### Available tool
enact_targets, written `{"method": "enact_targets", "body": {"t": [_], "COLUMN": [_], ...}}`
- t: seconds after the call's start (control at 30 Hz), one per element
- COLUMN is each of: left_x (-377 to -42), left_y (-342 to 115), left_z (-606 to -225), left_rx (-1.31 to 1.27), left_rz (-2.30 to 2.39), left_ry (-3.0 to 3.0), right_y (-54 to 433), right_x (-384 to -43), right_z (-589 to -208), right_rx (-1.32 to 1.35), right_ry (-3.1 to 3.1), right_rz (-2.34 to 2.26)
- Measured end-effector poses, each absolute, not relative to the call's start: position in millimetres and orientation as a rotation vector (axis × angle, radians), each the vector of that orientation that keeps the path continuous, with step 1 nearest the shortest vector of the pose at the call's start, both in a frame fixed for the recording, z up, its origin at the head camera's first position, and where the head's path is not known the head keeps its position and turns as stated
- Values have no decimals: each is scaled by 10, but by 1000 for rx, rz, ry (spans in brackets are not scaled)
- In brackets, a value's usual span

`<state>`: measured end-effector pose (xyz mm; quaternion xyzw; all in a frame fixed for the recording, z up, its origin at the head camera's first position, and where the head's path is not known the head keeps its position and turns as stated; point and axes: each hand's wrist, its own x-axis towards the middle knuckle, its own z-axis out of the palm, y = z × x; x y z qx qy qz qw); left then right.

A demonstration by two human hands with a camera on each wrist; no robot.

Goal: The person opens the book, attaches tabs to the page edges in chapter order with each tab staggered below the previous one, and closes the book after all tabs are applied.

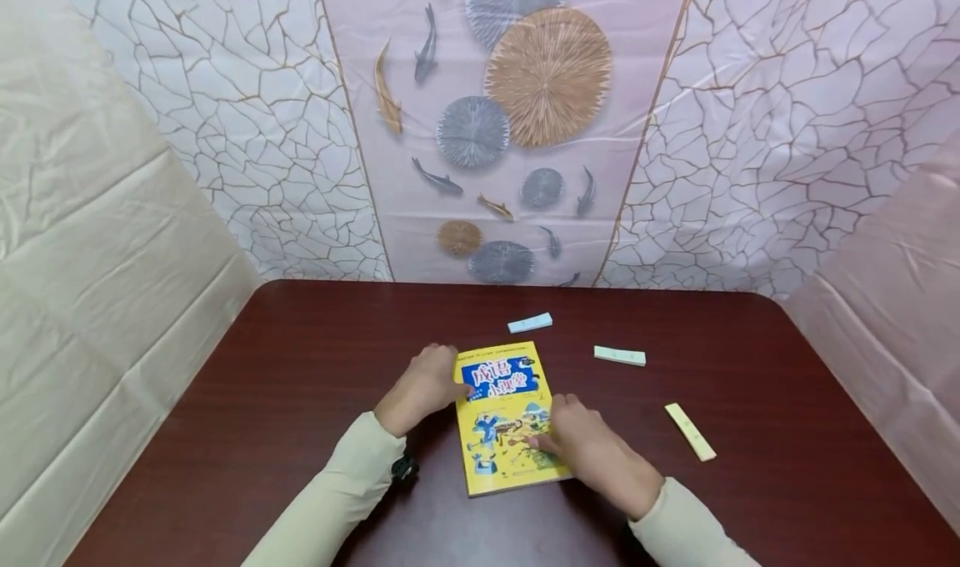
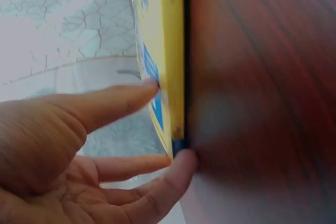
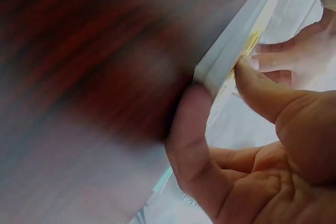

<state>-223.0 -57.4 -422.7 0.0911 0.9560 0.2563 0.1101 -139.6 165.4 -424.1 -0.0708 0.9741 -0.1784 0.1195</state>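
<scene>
A yellow book (image 1: 504, 413) with a blue title panel lies slightly turned on the dark table. My left hand (image 1: 424, 388) grips its upper left side. In the left wrist view the left thumb (image 2: 123, 106) presses on the cover, while fingers meet the spine's corner. Lower on the right side, my right hand (image 1: 592, 444) holds the page edge. The right wrist view has the thumb (image 3: 268, 93) on the cover and a curled finger (image 3: 191, 129) against the edge of the pages (image 3: 231, 40). The book's underside is hidden.
Three narrow paper strips lie beyond and right of the book: a light blue strip (image 1: 530, 323), a pale green strip (image 1: 619, 356) and a yellow strip (image 1: 691, 432). The reddish-brown table (image 1: 300, 367) ends at a patterned cloth backdrop (image 1: 480, 217).
</scene>
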Motion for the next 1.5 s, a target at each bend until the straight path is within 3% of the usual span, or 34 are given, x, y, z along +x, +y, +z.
{"method": "enact_targets", "body": {"t": [0.37, 0.63, 0.87, 1.17, 1.5], "left_x": [-2159, -2078, -2066, -2079, -2132], "left_y": [-553, -540, -484, -447, -437], "left_z": [-4271, -4306, -4316, -4289, -4311], "left_rx": [488, 649, 706, 712, 722], "left_rz": [533, 391, 354, 364, 367], "left_ry": [2660, 2615, 2614, 2624, 2616], "right_y": [1492, 1550, 1839, 2483, 2884], "right_x": [-1429, -1470, -1633, -2132, -2392], "right_z": [-4229, -4242, -4227, -4208, -4269], "right_rx": [-102, -142, -205, -595, -638], "right_ry": [2559, 2531, 2733, 3186, 3096], "right_rz": [-952, -994, -836, -429, -464]}}
